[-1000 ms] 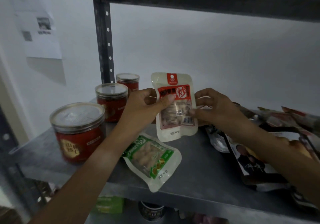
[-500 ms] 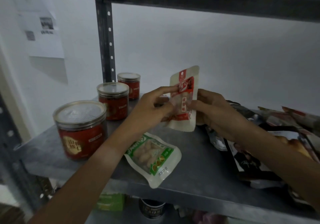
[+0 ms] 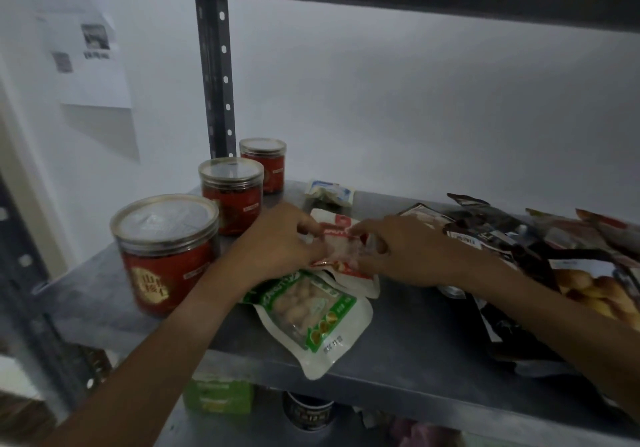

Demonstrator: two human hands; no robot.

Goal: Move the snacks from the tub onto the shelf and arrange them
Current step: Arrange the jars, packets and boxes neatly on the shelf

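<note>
Head view, left hand (image 3: 280, 238): it is lying on the left edge of the red-and-white snack packet (image 3: 341, 249), with fingers curled and pinching it.
Head view, right hand (image 3: 398, 249): it is pinching the right edge of the same packet with bent fingers.
Packet: it is lying low on the grey shelf (image 3: 415, 335), and its lower end is overlapping the green-and-white packet (image 3: 311, 311), which is lying flat near the front edge.
Jars: three red jars (image 3: 162, 252) are standing in a row on the left side of the shelf.
Behind: a small white-and-blue packet (image 3: 329, 192) is lying near the wall.
Right side: dark snack bags (image 3: 502, 238) are lying in a heap.
</note>
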